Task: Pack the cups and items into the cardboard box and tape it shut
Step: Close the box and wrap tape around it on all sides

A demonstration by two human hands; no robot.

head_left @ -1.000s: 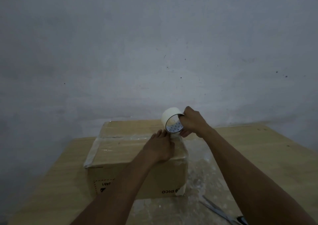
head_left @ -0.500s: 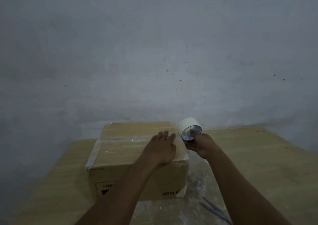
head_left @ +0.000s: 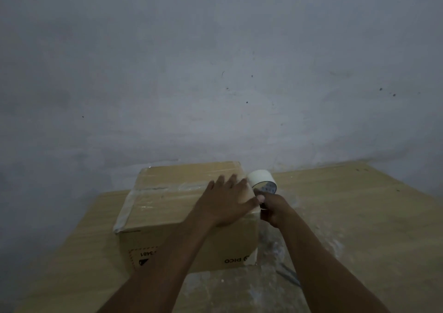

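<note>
Centrally, the closed cardboard box [head_left: 182, 207] is seen on the wooden table [head_left: 359, 216], its top pressed by the flat, spread left hand [head_left: 227, 202]. Just beside its right edge, the tape roll [head_left: 261, 182] is gripped by the right hand [head_left: 273, 208].

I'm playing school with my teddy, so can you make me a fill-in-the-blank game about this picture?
The left hand lies flat on the ___ of the cardboard box. The right hand grips the tape roll at the box's ___ edge. The PICO print on the box's front reads upside ___.
Missing words: top; right; down.
</note>
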